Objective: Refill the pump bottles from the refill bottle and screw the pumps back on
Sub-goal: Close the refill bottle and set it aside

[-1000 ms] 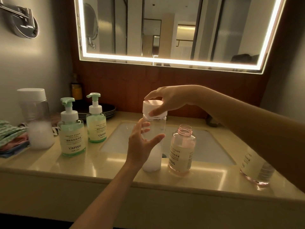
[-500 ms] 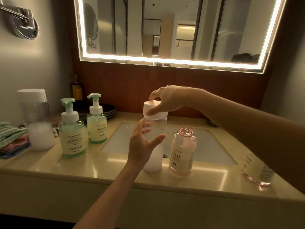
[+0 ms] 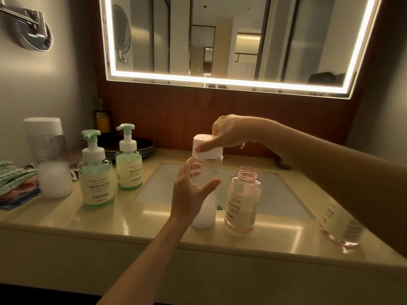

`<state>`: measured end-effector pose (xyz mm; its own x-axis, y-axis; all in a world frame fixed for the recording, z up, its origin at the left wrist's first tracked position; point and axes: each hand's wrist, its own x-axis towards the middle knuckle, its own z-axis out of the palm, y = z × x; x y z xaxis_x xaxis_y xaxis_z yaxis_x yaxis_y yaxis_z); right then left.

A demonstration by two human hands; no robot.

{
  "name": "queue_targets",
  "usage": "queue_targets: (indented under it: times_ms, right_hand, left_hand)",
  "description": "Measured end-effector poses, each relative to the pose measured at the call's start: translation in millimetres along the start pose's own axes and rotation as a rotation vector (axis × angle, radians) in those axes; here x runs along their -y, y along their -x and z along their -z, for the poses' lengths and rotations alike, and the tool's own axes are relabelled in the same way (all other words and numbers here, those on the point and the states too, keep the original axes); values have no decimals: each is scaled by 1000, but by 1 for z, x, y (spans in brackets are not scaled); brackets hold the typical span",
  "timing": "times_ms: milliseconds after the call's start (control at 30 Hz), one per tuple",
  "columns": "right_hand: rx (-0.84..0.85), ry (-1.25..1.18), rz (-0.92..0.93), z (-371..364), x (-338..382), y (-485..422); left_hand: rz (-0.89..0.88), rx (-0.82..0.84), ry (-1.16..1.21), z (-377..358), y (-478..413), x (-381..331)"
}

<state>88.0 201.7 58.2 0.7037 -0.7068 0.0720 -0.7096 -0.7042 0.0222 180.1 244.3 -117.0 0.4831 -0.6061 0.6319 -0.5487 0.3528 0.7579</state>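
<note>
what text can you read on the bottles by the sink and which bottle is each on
"FRESH FOAM", "清新泡泡洗手液", "YAPING": nearer green pump bottle.
"FRESH FOAM", "清新泡泡洗手液", "YAPING": farther green pump bottle.
"CLOUDS", "泡泡洗手液", "APING", each cut off at its left by the curve: open pink bottle.
Pink bottle at the right edge: print too blurred to read.
The fine script under "FRESH FOAM" and the bottom lines on the labels are too small to read.
</note>
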Motion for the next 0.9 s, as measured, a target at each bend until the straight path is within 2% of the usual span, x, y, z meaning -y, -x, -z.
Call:
queue_targets:
  times_ms: [100,167,233,300,367,400,567,733,900]
  right_hand:
    - [-238,133,9,-13,5,-2]
    - [-321,227,5,-16,9,-1]
    - [-257,228,-3,-10,8,1]
    - [-74,76,32,-2,0,1]
    - [71,-117,140,1,-7,-1]
    - [82,-147,198,1,-10,-1]
    - [-53,-142,293,-4,-15,-8]
    - [-217,-31,246,-16,-5,-17]
    - [-318,-61,201,-25,-3,-19]
  left_hand:
    - [-7,-10,-2,0,0,-1]
    - [-9,-13,-2,1,0,-1]
    - [-9,-10,2,1,1,0]
    - [-8,-11,2,1,1,0]
    - [-4,-16,0,0,0,1]
    - [-1,-18,-3,0,0,1]
    - [0,-16,-7,0,0,1]
    - [-12,-5,-26,2,0,0]
    - [-11,1,-48,3,-1,-1]
